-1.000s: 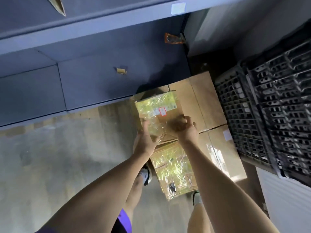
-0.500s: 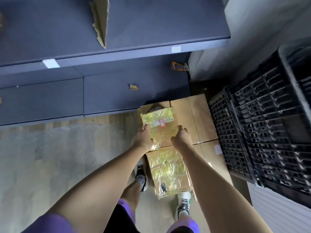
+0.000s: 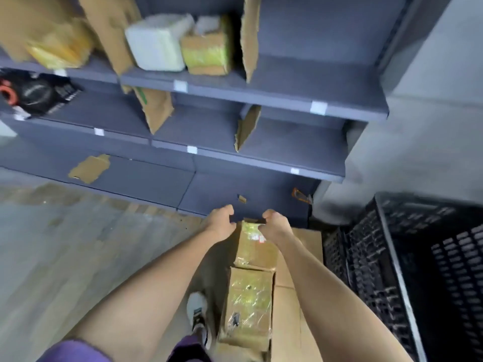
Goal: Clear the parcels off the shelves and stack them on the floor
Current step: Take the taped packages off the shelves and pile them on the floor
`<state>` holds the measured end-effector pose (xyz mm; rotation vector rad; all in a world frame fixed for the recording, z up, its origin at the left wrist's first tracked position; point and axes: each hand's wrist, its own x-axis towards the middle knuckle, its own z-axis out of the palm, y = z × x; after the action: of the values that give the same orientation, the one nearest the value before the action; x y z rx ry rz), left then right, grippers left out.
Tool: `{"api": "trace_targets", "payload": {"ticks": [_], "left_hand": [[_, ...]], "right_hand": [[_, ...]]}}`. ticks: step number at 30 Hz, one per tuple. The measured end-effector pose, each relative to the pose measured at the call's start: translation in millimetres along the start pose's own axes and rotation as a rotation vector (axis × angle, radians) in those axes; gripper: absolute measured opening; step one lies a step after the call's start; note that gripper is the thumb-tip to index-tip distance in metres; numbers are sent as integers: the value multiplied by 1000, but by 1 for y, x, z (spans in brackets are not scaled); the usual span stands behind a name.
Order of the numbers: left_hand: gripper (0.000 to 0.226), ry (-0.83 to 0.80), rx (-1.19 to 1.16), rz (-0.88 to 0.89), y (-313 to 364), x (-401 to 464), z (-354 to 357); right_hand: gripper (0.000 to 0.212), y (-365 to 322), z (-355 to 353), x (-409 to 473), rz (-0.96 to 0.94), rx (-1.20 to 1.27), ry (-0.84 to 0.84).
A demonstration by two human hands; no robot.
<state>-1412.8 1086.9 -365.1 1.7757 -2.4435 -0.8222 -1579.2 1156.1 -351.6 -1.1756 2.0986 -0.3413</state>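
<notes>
While both hands hang free, parcels wait up on the shelf [image 3: 261, 99]. At the upper left of the frame sits a yellow parcel [image 3: 58, 52], blurry, and it looks soft. Right of it is a white parcel [image 3: 156, 41], puffy and probably light, so hold it by both sides. Touching it is a taped box [image 3: 206, 52] that looks stiff; its shiny tape may be slippery, so grab the corners. Lower, in the middle, the left hand [image 3: 220, 220] has loosely curled fingers and holds nothing. The right hand [image 3: 274, 223] is the same. Between and below them, two taped parcels [image 3: 251, 291] lie on a big flat box [image 3: 300, 309] on the floor.
</notes>
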Motion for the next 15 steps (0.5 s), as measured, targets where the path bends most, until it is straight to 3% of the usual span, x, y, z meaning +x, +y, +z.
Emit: {"api": "trace_targets", "payload": {"ticks": [5,15], "left_hand": [[23,97,-84,-49,-12,-43,-71],[18,207,-106,-29,-95,-96,-198]], "right_hand": [[36,-79,-26,-33,-157,-19,59],[46,-219,-10,-91,-334,-82,105]]}}
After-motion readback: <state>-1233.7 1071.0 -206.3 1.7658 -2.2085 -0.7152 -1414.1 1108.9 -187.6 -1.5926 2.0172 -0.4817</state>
